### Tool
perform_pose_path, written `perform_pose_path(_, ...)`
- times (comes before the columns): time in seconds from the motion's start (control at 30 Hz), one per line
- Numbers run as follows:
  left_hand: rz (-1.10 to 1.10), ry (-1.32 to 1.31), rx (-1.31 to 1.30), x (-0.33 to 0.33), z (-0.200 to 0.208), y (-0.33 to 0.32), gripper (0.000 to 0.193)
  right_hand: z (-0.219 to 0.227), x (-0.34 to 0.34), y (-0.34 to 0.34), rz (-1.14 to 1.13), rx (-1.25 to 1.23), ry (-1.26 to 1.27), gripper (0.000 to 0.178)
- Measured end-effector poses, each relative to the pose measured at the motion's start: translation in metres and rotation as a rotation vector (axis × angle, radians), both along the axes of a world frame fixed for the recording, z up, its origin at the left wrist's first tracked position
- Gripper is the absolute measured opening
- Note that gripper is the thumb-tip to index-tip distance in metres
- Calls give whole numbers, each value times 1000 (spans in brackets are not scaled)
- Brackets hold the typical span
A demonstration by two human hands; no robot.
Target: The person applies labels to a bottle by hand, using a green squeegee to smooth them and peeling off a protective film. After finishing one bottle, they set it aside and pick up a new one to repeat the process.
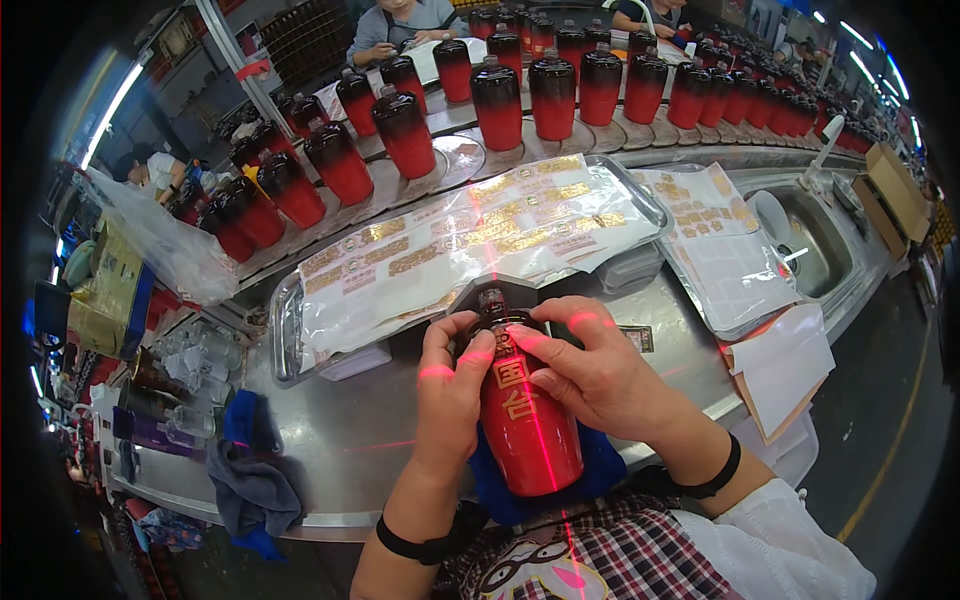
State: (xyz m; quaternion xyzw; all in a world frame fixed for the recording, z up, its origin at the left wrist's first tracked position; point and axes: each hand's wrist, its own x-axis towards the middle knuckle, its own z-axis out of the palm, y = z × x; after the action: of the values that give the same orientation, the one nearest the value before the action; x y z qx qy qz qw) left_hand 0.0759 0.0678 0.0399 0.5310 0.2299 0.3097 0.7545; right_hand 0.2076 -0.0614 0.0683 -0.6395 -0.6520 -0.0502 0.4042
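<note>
A glossy red bottle (540, 448) with a dark shoulder and a narrow glass neck lies tilted in front of me, its base toward my body. It rests on a blue cloth (604, 458). Gold characters (515, 388) run down its front, and a red laser line crosses it lengthwise. My left hand (452, 385) is closed around the left of the shoulder, thumb pressed near the topmost character. From the other side my right hand (590, 368) grips the shoulder, with thumb and fingertips against the gold characters. Beneath the neck stands a dark angular holder (462, 298).
Beyond the bottle, a metal tray (287, 330) holds sheets of gold decals (520, 240). Another tray (735, 328) with sheets lies right, beside a sink (825, 255). Red-black bottles (553, 100) line a conveyor (520, 152) behind. A grey towel (250, 485) hangs at left. Co-workers sit across.
</note>
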Motion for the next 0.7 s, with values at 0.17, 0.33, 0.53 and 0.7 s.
perform_pose_path(0.17, -37, -33, -26, 0, 2, -1, 37, 0, 1, 1, -6, 8, 12, 43)
perform_pose_path(0.33, -39, -27, 3, 1, 0, -2, 38, 6, -3, 3, -6, -10, -52, 43)
perform_pose_path(0.53, -47, -51, -20, 1, -1, -5, 38, 3, -1, 2, -12, -9, -63, 42)
perform_pose_path(0.7, -37, -45, -13, 1, -2, -4, 37, 4, -2, 2, -10, -8, -30, 42)
